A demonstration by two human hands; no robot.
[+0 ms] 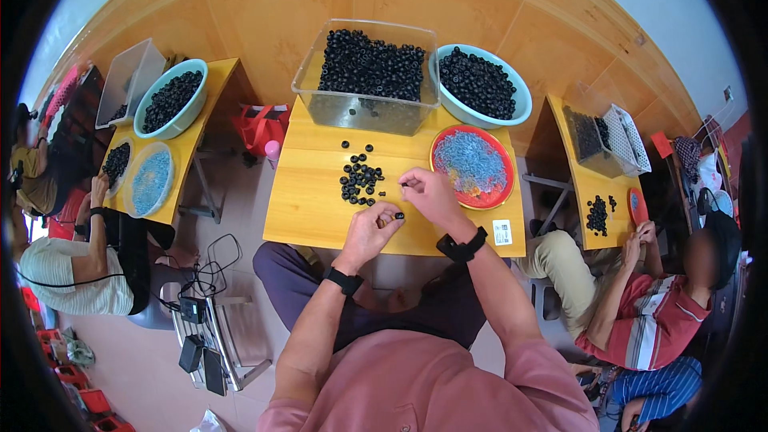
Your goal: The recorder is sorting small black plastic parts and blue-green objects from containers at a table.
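Near the front edge of the yellow table [308, 212], my left hand [370, 232] pinches a small round black part [399, 215] between thumb and fingertips. My right hand [436, 198], a little farther off and to the right, is closed at the fingertips on a tiny dark piece [405, 185], too small to name. Just beyond my left hand lies a loose group of round black parts [360, 179], with what look like holes in their middles. Close to my right hand stands a red plate [510, 182] heaped with small light-blue pieces [468, 158].
A clear plastic bin [360, 116] and a light-blue basin [524, 102], both full of black parts, stand at the table's far side. A white label [502, 232] lies at the right. People work at side tables; a metal stool [228, 352] with cables stands left.
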